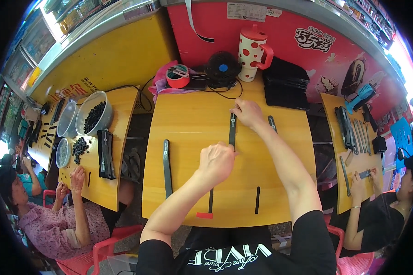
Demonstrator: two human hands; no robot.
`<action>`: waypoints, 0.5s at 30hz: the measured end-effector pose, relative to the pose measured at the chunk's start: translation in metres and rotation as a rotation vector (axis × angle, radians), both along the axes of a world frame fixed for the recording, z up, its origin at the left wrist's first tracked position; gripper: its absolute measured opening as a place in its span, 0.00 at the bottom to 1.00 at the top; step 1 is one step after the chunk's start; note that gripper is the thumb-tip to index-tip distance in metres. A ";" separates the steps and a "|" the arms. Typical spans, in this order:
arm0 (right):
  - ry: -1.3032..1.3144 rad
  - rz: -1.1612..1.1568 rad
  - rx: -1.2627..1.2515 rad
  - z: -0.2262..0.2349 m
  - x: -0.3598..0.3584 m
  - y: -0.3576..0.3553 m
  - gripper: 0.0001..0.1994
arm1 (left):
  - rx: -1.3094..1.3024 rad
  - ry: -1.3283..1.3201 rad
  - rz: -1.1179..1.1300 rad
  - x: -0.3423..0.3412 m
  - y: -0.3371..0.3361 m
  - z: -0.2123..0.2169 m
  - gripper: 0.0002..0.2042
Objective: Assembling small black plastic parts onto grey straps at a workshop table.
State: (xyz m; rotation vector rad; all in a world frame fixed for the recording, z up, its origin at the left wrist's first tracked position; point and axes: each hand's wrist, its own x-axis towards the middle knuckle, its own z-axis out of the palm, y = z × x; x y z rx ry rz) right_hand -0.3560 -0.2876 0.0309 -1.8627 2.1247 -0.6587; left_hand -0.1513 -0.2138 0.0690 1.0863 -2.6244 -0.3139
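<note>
A dark grey strap with a rounded far end and a small pale mark runs away from me on the middle of the wooden table. My left hand is closed over its near end, the fingertips hidden under the hand. At the far end my right hand pinches the strap's tip. A similar strap lies to the left, partly behind my left forearm. Another strap shows beyond my right forearm. Nearer me are a thin black strip with a red piece at its end, and a second black strip.
Along the table's back stand a spotted tumbler, a black fan, a roll of red tape and stacked black pouches. People sit at side tables, left with bowls of black parts, right with straps and a blue fan.
</note>
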 end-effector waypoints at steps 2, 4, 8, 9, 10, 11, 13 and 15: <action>0.012 -0.006 0.016 -0.001 0.003 0.001 0.13 | 0.194 -0.172 -0.193 0.010 -0.004 0.021 0.13; 0.035 -0.010 -0.041 -0.004 0.006 0.000 0.14 | 0.177 -0.121 -0.247 0.016 -0.006 0.023 0.14; 0.065 -0.066 -0.159 -0.016 0.000 0.003 0.14 | -0.129 -0.065 -0.308 0.000 -0.022 0.008 0.18; 0.002 -0.059 -0.154 -0.019 -0.005 0.003 0.12 | -0.135 -0.062 -0.316 -0.003 -0.026 -0.002 0.18; -0.062 -0.043 -0.151 -0.016 -0.007 0.004 0.11 | -0.116 -0.109 -0.334 -0.003 -0.031 -0.011 0.22; -0.059 -0.044 -0.157 -0.013 -0.013 0.007 0.11 | -0.096 -0.154 -0.353 -0.002 -0.035 -0.020 0.26; -0.070 0.063 -0.190 0.002 -0.027 0.024 0.09 | -0.025 -0.149 -0.348 0.003 -0.040 -0.025 0.29; -0.042 0.216 -0.376 0.025 -0.048 0.057 0.09 | 0.050 -0.143 -0.340 0.008 -0.043 -0.025 0.32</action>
